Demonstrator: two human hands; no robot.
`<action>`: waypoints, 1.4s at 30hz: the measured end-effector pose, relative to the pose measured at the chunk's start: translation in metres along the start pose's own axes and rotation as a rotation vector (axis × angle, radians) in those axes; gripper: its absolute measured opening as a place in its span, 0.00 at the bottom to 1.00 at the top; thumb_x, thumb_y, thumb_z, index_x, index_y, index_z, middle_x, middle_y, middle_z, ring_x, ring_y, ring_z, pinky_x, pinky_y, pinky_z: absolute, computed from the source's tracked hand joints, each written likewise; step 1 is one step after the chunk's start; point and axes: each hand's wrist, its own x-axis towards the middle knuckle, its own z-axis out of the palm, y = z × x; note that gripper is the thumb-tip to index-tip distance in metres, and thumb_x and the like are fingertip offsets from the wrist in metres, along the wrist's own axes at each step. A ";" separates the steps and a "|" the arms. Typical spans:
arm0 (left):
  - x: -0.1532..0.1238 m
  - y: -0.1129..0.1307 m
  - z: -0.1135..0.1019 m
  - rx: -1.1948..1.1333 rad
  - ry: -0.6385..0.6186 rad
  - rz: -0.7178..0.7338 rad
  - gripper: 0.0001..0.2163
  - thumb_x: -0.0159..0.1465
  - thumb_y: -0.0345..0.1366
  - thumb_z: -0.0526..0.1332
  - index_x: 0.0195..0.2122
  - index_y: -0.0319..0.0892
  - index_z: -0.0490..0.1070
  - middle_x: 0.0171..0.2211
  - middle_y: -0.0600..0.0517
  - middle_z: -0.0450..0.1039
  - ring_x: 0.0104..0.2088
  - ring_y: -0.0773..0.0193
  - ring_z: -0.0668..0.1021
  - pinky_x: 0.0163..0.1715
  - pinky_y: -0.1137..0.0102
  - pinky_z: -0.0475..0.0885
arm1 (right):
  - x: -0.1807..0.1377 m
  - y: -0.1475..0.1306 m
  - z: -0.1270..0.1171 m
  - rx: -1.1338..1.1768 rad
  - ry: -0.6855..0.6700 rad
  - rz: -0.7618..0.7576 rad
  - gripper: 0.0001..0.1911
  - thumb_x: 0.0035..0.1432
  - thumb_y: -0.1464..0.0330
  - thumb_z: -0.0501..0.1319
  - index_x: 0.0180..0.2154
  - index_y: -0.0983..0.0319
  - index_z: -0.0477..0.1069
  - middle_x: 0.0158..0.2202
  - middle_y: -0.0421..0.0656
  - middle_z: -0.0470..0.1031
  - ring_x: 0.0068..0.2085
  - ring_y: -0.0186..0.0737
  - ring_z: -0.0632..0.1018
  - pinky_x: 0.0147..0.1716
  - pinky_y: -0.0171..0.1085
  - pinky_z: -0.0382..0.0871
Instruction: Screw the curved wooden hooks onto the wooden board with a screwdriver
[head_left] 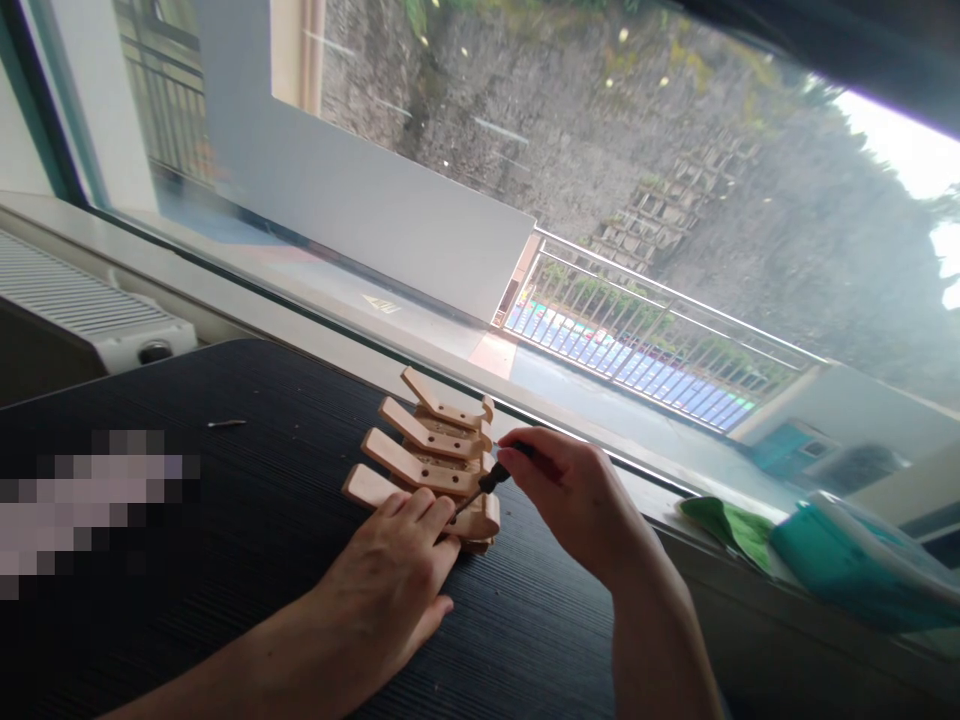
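Observation:
A wooden hook rack [393, 460] with several angled pegs lies on the dark table, its pegs pointing left. Dark screw holes dot the pegs. My left hand [405, 560] is closed over the nearest peg, fingertips pressed on the wood and thumb on the near side. Between the fingers of my right hand [577, 490] is the dark handle of a screwdriver [491, 480]. Its shaft slants down left to the nearest peg, beside my left fingertips. The exact contact of the tip is partly hidden by those fingers.
A small screw-like piece [226, 423] lies on the dark table [285, 480] to the left. Beyond the table runs a window sill [225, 300], with a white radiator [90, 300] at left. A green cloth [731, 530] and a teal box [855, 560] sit on the right.

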 end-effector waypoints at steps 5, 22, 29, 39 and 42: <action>-0.001 0.000 -0.001 -0.003 -0.021 0.001 0.16 0.56 0.36 0.62 0.46 0.44 0.73 0.47 0.46 0.70 0.49 0.49 0.69 0.54 0.52 0.63 | 0.002 0.000 0.007 -0.022 0.060 0.025 0.12 0.60 0.60 0.57 0.31 0.60 0.74 0.21 0.35 0.68 0.23 0.30 0.65 0.24 0.30 0.57; -0.002 0.000 -0.002 -0.025 0.011 0.012 0.16 0.55 0.35 0.63 0.46 0.44 0.73 0.48 0.46 0.70 0.49 0.50 0.69 0.53 0.53 0.63 | -0.005 -0.006 -0.003 0.037 -0.017 0.021 0.11 0.61 0.65 0.55 0.40 0.60 0.75 0.27 0.39 0.73 0.27 0.33 0.70 0.27 0.31 0.62; -0.002 -0.001 0.000 -0.006 0.023 0.025 0.15 0.55 0.36 0.63 0.45 0.44 0.73 0.48 0.45 0.70 0.49 0.49 0.70 0.53 0.53 0.64 | -0.002 0.001 0.002 0.020 0.019 0.052 0.12 0.61 0.60 0.57 0.35 0.60 0.74 0.22 0.36 0.68 0.24 0.31 0.64 0.22 0.30 0.57; -0.002 -0.001 0.001 0.000 0.018 0.014 0.14 0.56 0.35 0.63 0.44 0.44 0.74 0.47 0.46 0.70 0.49 0.50 0.70 0.52 0.54 0.64 | -0.002 -0.005 0.006 -0.055 0.049 0.044 0.11 0.59 0.59 0.58 0.37 0.59 0.73 0.22 0.36 0.69 0.23 0.31 0.67 0.23 0.30 0.57; -0.003 -0.001 0.000 -0.015 0.012 0.014 0.15 0.56 0.35 0.62 0.45 0.44 0.73 0.48 0.46 0.70 0.49 0.50 0.69 0.53 0.53 0.63 | -0.006 -0.007 0.001 -0.065 0.023 0.057 0.12 0.59 0.61 0.58 0.43 0.57 0.73 0.22 0.36 0.70 0.23 0.32 0.68 0.22 0.30 0.58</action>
